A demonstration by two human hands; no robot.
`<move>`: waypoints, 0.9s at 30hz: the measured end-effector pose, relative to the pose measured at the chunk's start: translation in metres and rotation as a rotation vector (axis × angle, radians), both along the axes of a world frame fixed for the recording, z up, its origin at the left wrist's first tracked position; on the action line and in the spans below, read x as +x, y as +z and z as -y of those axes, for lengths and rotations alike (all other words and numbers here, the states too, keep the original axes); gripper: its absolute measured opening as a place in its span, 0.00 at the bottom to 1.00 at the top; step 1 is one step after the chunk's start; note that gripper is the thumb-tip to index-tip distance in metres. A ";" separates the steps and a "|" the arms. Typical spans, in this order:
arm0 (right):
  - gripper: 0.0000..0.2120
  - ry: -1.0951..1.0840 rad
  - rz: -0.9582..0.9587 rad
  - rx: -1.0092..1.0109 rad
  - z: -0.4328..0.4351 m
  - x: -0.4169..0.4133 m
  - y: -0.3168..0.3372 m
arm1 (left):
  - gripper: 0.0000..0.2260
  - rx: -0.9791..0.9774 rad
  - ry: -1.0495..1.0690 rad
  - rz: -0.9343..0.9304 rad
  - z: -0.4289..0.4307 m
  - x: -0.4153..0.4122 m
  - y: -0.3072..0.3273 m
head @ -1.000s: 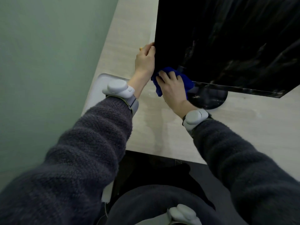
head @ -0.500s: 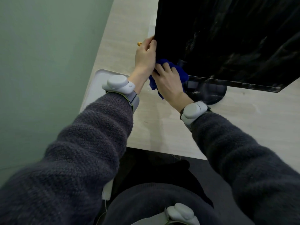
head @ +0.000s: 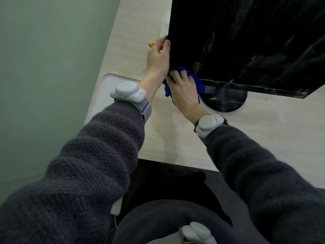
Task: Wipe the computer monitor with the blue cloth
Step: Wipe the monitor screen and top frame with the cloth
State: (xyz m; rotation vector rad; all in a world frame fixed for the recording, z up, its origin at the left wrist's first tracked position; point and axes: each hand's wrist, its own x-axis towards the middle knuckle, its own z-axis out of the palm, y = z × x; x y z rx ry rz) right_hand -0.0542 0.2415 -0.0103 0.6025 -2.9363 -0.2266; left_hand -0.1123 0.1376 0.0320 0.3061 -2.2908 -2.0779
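Note:
A large black computer monitor stands on a round black base on a pale wooden desk. My left hand grips the monitor's left edge, fingers wrapped around it. My right hand presses a crumpled blue cloth against the screen's lower left corner, and the cloth's lower end hangs under my palm. The two hands touch each other at that corner.
A white tray lies on the desk's left end, partly under my left forearm. A small orange object peeks out behind my left hand. A green wall borders the desk on the left.
My right hand and the cloth have slid left along the screen's bottom edge to the corner, up against my left hand. My left hand keeps its grip on the edge.

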 end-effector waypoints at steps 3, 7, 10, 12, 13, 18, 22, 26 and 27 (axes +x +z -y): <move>0.23 -0.037 0.230 0.062 -0.008 0.013 -0.014 | 0.14 0.001 -0.008 0.006 0.000 -0.001 0.000; 0.18 -0.058 0.039 -0.109 -0.012 0.019 -0.013 | 0.15 0.010 -0.009 0.003 0.000 -0.001 -0.001; 0.16 -0.111 -0.171 -0.249 -0.007 0.003 -0.005 | 0.15 -0.001 0.003 -0.005 -0.001 -0.002 -0.002; 0.18 -0.120 -0.139 -0.213 -0.002 0.001 -0.003 | 0.15 -0.001 0.008 -0.006 -0.002 -0.002 -0.002; 0.19 -0.115 -0.104 -0.178 0.000 0.003 -0.004 | 0.15 0.002 0.011 -0.006 -0.001 -0.002 -0.002; 0.20 -0.128 0.013 -0.175 0.006 0.010 -0.008 | 0.15 0.029 0.022 -0.004 0.000 0.001 -0.006; 0.20 -0.135 0.034 -0.161 0.004 0.010 -0.008 | 0.13 0.030 0.038 -0.023 -0.002 0.001 -0.009; 0.17 -0.186 -0.020 -0.156 -0.010 0.011 -0.008 | 0.13 0.017 0.074 -0.033 -0.008 -0.004 -0.008; 0.17 -0.201 -0.025 -0.154 -0.016 0.011 -0.008 | 0.13 0.012 0.082 -0.034 -0.009 -0.005 -0.008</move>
